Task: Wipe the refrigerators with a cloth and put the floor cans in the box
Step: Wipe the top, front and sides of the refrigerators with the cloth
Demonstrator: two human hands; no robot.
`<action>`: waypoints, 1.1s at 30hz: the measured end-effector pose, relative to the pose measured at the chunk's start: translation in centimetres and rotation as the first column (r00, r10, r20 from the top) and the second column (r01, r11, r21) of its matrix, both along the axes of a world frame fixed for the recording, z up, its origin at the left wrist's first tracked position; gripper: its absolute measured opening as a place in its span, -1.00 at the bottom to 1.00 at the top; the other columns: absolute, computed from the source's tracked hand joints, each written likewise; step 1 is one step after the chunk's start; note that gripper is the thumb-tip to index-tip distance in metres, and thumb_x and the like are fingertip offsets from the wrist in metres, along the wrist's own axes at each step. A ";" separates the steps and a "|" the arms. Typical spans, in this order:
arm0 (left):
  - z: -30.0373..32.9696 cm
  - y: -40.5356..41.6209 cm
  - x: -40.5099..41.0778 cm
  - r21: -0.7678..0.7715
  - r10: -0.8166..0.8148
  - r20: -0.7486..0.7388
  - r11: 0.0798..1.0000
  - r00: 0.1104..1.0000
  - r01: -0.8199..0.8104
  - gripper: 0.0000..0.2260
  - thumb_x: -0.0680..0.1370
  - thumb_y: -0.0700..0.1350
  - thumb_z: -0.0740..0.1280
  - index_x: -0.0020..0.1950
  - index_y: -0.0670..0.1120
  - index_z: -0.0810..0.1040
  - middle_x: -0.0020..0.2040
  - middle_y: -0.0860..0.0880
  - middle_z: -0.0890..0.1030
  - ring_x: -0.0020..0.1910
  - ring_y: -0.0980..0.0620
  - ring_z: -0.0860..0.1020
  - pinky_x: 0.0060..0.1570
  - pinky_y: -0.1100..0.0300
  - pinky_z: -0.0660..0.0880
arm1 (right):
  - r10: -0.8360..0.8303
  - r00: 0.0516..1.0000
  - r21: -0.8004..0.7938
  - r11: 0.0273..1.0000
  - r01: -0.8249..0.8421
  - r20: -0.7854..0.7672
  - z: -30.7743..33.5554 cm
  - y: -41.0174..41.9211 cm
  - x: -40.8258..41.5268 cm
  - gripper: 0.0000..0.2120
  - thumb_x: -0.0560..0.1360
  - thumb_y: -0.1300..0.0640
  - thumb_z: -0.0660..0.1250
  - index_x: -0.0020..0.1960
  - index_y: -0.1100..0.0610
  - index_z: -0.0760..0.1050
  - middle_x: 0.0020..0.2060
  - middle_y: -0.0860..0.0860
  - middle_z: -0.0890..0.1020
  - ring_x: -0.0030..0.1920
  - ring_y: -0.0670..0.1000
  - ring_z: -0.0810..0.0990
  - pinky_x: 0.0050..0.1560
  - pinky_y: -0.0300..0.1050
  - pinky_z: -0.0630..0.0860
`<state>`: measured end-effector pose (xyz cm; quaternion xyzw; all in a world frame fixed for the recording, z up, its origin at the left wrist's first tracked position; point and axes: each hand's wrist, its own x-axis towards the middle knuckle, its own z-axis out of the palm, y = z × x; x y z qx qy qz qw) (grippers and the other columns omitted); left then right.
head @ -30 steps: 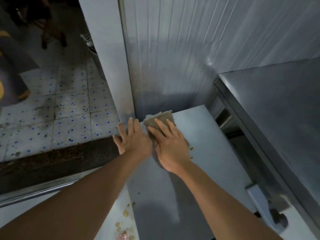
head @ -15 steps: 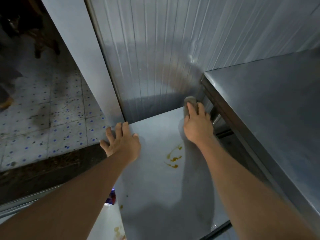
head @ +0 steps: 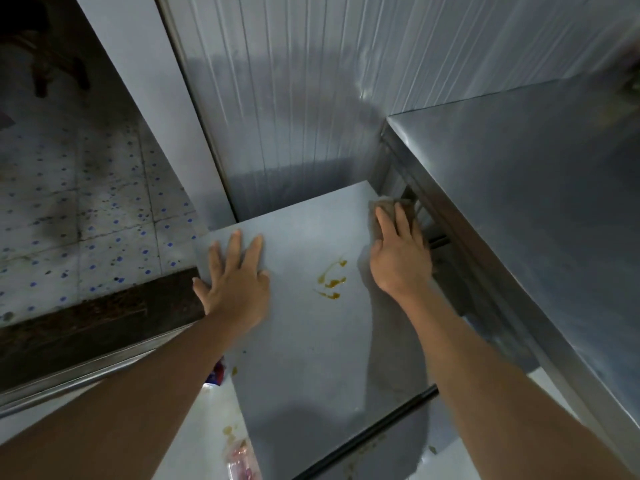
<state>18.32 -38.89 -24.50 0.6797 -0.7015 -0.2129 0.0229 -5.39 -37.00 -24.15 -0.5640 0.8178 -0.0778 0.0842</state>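
I look down on the flat grey top of a low refrigerator (head: 304, 341). My right hand (head: 400, 258) presses a grey-brown cloth (head: 386, 206) flat onto the top's far right corner, fingers straight over it. My left hand (head: 235, 278) rests palm down with spread fingers on the top's left edge and holds nothing. Between the hands lie a few yellow-brown smears (head: 330, 280). No cans or box are in view.
A taller steel unit (head: 536, 209) rises close on the right. A ribbed metal wall (head: 311, 98) stands behind. Tiled floor (head: 86, 209) lies to the left beyond a dark sill. Crumpled wrappers (head: 239, 459) lie on a white surface below my left forearm.
My right hand has slid the cloth from the middle of the top to its far right corner, uncovering yellow-brown smears. My left hand has stayed flat on the left edge.
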 end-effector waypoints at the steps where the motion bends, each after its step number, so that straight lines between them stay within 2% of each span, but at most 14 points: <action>1: 0.0 -0.1 0.1 0.012 0.000 0.002 1.000 1.000 -0.001 -0.51 0.62 0.04 0.01 0.49 0.25 -0.13 0.53 0.14 -0.25 0.51 -0.05 -0.30 0.37 -0.34 -0.09 | 0.008 1.000 0.006 1.000 -0.008 0.004 0.2 -0.6 -0.1 -0.45 0.58 0.06 0.07 0.53 -0.06 -0.01 0.54 -0.01 -0.01 0.50 0.19 0.04 0.43 0.18 0.14; 5: 0.2 -0.3 0.0 0.057 0.000 0.008 0.998 1.000 -0.001 -0.52 0.62 0.05 -0.01 0.49 0.27 -0.15 0.53 0.15 -0.27 0.50 -0.04 -0.30 0.38 -0.31 -0.08 | 0.085 0.996 -0.022 0.996 -0.086 -0.021 0.9 1.3 2.3 -0.37 0.54 0.12 0.12 0.54 0.02 -0.05 0.54 0.02 0.05 0.51 0.17 0.04 0.48 0.09 0.06; 8: 0.8 -0.3 0.1 0.074 -0.008 -0.033 0.997 0.999 0.011 -0.51 0.62 0.02 0.03 0.49 0.26 -0.09 0.54 0.15 -0.24 0.51 -0.04 -0.29 0.38 -0.31 -0.08 | 0.237 0.971 -0.140 0.963 -0.230 0.041 1.1 5.2 9.2 -0.35 0.44 0.18 0.21 0.51 0.08 0.14 0.47 0.04 0.27 0.46 0.20 0.21 0.44 0.11 0.18; 9: 1.0 -0.5 0.4 0.087 -0.013 -0.062 0.996 0.998 0.019 -0.50 0.61 -0.01 0.06 0.49 0.25 -0.07 0.54 0.15 -0.23 0.51 -0.04 -0.29 0.38 -0.31 -0.08 | 0.294 0.954 -0.160 0.946 -0.282 0.053 1.0 6.2 11.3 -0.35 0.43 0.16 0.22 0.50 0.07 0.16 0.46 0.02 0.29 0.47 0.19 0.22 0.44 0.10 0.15; 11: 1.4 -0.5 1.3 0.087 -0.043 -0.121 0.995 0.992 0.054 -0.47 0.61 -0.11 0.12 0.50 0.22 0.00 0.55 0.12 -0.20 0.51 -0.05 -0.27 0.40 -0.30 -0.07 | 0.404 0.911 -0.099 0.913 -0.396 0.082 0.8 7.6 13.4 -0.38 0.50 0.09 0.14 0.53 0.00 0.05 0.52 -0.04 0.14 0.52 0.12 0.04 0.47 0.01 -0.10; 13: 1.5 0.1 2.1 0.043 -0.088 -0.135 0.995 0.987 0.094 -0.44 0.58 -0.19 0.14 0.51 0.16 0.04 0.56 0.08 -0.16 0.52 -0.07 -0.23 0.42 -0.26 0.00 | 0.447 0.893 -0.085 0.893 -0.441 0.063 0.7 7.2 11.3 -0.42 0.52 0.10 0.11 0.52 -0.03 0.08 0.53 -0.05 0.09 0.53 0.10 -0.02 0.47 -0.01 -0.14; 15: 1.3 1.3 2.4 0.027 -0.098 -0.120 0.994 0.988 0.102 -0.45 0.58 -0.16 0.12 0.52 0.14 0.02 0.56 0.07 -0.17 0.52 -0.06 -0.23 0.42 -0.21 0.05 | 0.346 0.938 -0.067 0.937 -0.344 0.017 0.7 6.2 7.8 -0.44 0.54 0.12 0.13 0.52 -0.03 0.10 0.53 -0.04 0.09 0.53 0.12 -0.02 0.50 0.04 -0.02; 17: 0.9 2.5 2.4 0.037 -0.093 -0.123 0.995 0.988 0.098 -0.48 0.61 -0.10 0.08 0.52 0.16 -0.03 0.55 0.09 -0.22 0.51 -0.02 -0.27 0.40 -0.19 0.06 | 0.165 0.986 0.001 0.986 -0.165 -0.037 0.8 4.9 4.4 -0.43 0.57 0.08 0.10 0.53 -0.05 0.00 0.54 -0.02 0.00 0.53 0.13 -0.06 0.49 0.12 0.05; 21: 0.6 2.4 2.5 0.064 -0.098 -0.165 0.992 0.981 0.110 -0.47 0.61 -0.11 0.07 0.52 0.17 -0.05 0.54 0.12 -0.25 0.50 0.00 -0.31 0.40 -0.18 0.05 | -0.091 0.996 0.025 0.996 0.091 -0.011 0.8 3.4 3.9 -0.41 0.57 0.06 0.08 0.54 -0.05 -0.08 0.55 -0.01 -0.07 0.52 0.18 -0.05 0.50 0.15 -0.03; 23: 0.6 2.3 2.5 0.066 -0.094 -0.184 0.992 0.978 0.108 -0.46 0.60 -0.13 0.08 0.52 0.17 -0.04 0.54 0.12 -0.24 0.50 0.01 -0.31 0.42 -0.17 0.02 | -0.066 0.997 0.019 0.998 0.067 -0.033 0.5 4.2 6.6 -0.39 0.56 0.08 0.07 0.54 -0.02 -0.12 0.55 -0.01 -0.07 0.53 0.17 -0.07 0.50 0.12 -0.06; 26: 0.9 2.1 2.7 0.087 -0.094 -0.236 0.989 0.967 0.118 -0.42 0.57 -0.20 0.12 0.52 0.15 -0.01 0.54 0.10 -0.24 0.50 -0.01 -0.32 0.45 -0.14 -0.06 | 0.223 0.975 -0.032 0.974 -0.223 0.005 0.3 7.7 11.3 -0.42 0.54 0.05 0.00 0.53 -0.04 -0.06 0.54 -0.06 -0.01 0.53 0.12 -0.07 0.48 0.07 -0.09; 28: 1.1 1.9 3.4 0.087 -0.128 -0.261 0.984 0.957 0.156 -0.38 0.54 -0.28 0.13 0.52 0.12 0.03 0.55 0.08 -0.21 0.50 -0.01 -0.30 0.45 -0.11 -0.07 | 0.348 0.937 -0.028 0.938 -0.347 0.044 0.6 9.1 11.3 -0.44 0.54 0.05 0.00 0.53 -0.05 0.00 0.54 -0.08 0.03 0.53 0.09 -0.05 0.46 0.02 -0.07; 30: 1.1 1.9 4.4 0.061 -0.169 -0.254 0.980 0.952 0.190 -0.36 0.51 -0.33 0.12 0.51 0.10 0.08 0.56 0.08 -0.16 0.52 0.01 -0.25 0.46 -0.11 0.00 | 0.320 0.947 -0.013 0.947 -0.320 0.019 0.6 8.2 8.6 -0.46 0.57 0.06 0.03 0.53 -0.05 0.00 0.54 -0.08 0.02 0.53 0.08 -0.05 0.48 0.05 0.00; 33: 0.8 2.4 5.4 0.032 -0.205 -0.208 0.976 0.956 0.216 -0.38 0.52 -0.30 0.12 0.51 0.12 0.08 0.56 0.11 -0.12 0.52 0.04 -0.21 0.44 -0.12 0.06 | 0.074 0.996 0.041 0.997 -0.072 -0.045 0.7 5.9 3.7 -0.44 0.60 0.04 0.02 0.54 -0.01 -0.09 0.55 -0.01 -0.06 0.53 0.13 -0.09 0.50 0.12 0.04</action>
